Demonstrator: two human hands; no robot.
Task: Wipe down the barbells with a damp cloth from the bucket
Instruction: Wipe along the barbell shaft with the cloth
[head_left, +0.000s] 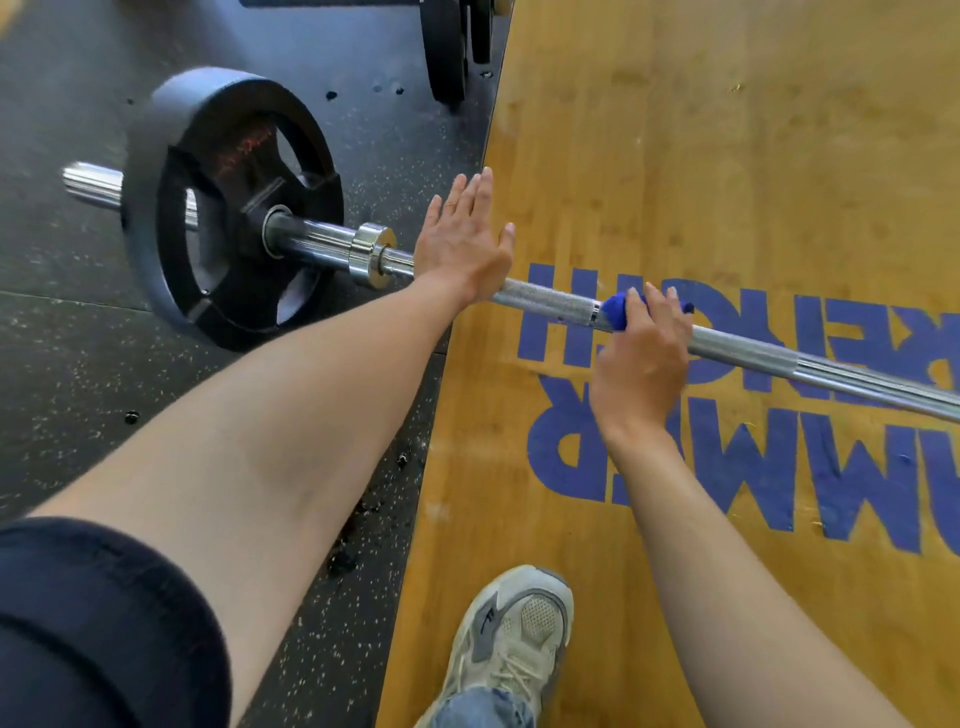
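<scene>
A steel barbell (550, 302) lies across the floor from upper left to right, with a black weight plate (228, 208) on its left sleeve. My left hand (462, 239) lies flat on the bar just right of the chrome collar, fingers straight and pointing away from me. My right hand (644, 348) grips a blue cloth (618, 310) wrapped around the knurled part of the bar. No bucket is in view.
The bar crosses from black speckled rubber flooring (78, 364) onto a wooden lifting platform (727, 156) with blue lettering. More black plates (447, 47) stand at the top. My pale sneaker (514, 634) stands on the platform near the bottom.
</scene>
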